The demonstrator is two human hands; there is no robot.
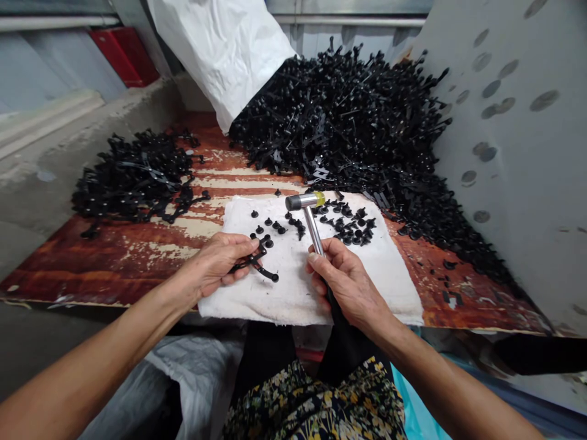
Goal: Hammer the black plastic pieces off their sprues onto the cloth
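My left hand (229, 260) pinches a black plastic part with slim curved arms (266, 272) above the front left of a white cloth (284, 305). In my right hand (342, 278) is a small mallet (312, 229), gripped round its handle. The mallet's head has a dark face on the left, a shiny metal middle and a yellow face on the right. Small black round-headed pegs (353, 226) lie scattered on the cloth beyond both hands, denser at the right. Fingers hide part of the black piece in my left hand.
A large heap of black plastic parts (348, 116) fills the back and right of the worn red-brown table (114, 269). At the left sits a smaller pile of black parts (137, 177). A white sack (224, 55) leans over the heap, and a grey spotted panel (518, 153) bounds the right.
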